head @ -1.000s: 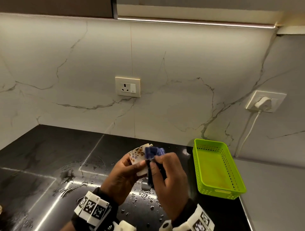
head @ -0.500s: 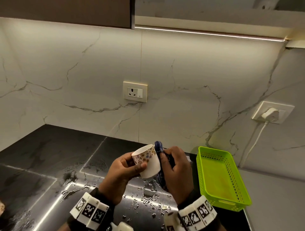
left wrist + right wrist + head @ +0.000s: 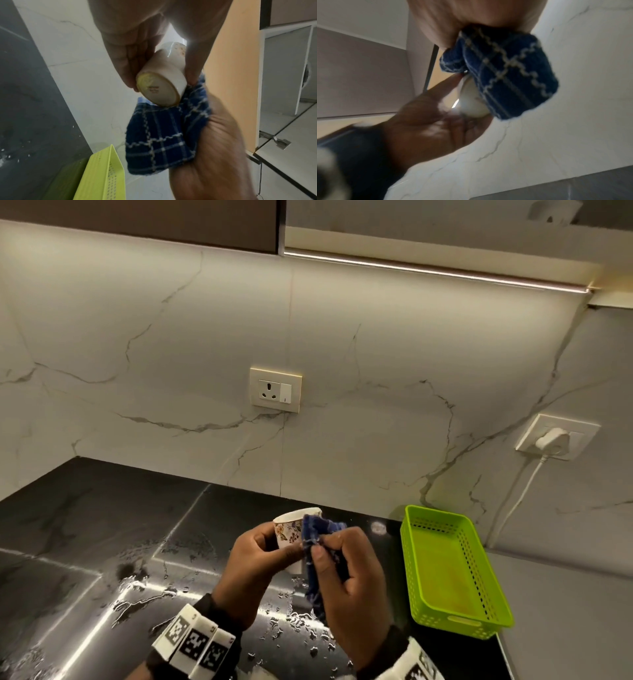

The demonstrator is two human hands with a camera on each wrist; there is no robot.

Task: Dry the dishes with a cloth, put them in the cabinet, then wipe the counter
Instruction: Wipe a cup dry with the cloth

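Left hand (image 3: 251, 570) grips floral cup (image 3: 289, 534); right hand (image 3: 352, 583) pinches blue checked cloth (image 3: 317, 546) against cup's rim, above wet counter (image 3: 102, 542).

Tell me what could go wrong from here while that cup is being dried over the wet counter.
1. The left hand holds the small cup only by its sides, tilted, above the hard black counter; a slip could chip or break it.
2. Rubbing with the blue cloth in the right hand may push the cup out of that grip.
3. Water pooled on the counter could re-wet the cloth's hanging end or the cup if set down there.
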